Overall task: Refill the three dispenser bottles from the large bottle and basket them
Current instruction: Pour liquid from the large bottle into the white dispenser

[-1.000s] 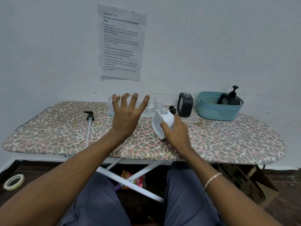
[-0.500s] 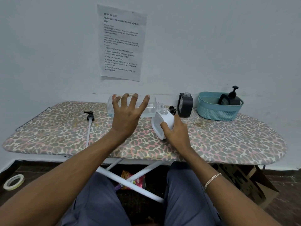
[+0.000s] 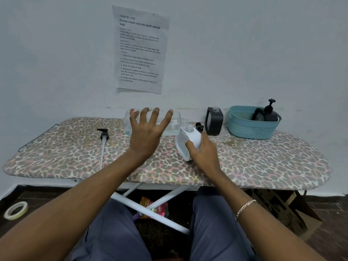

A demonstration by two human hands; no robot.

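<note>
The large clear bottle (image 3: 174, 125) lies level above the ironing board, a little liquid in it, its open mouth next to the neck of the white dispenser bottle (image 3: 188, 142). My left hand (image 3: 148, 132) is spread flat over its near side, fingers straight. My right hand (image 3: 204, 153) grips the white bottle, which tilts toward the large bottle with no pump on it. A black dispenser bottle (image 3: 214, 122) stands uncapped further right. Another black bottle with its pump (image 3: 267, 113) sits in the teal basket (image 3: 250, 130).
A pump with a long tube (image 3: 103, 140) lies on the board's left part; a second black pump head (image 3: 199, 126) lies behind the white bottle. The leopard-print board (image 3: 263, 162) stands against the wall. On the floor are a tape roll (image 3: 16, 210) and a cardboard box (image 3: 282, 210).
</note>
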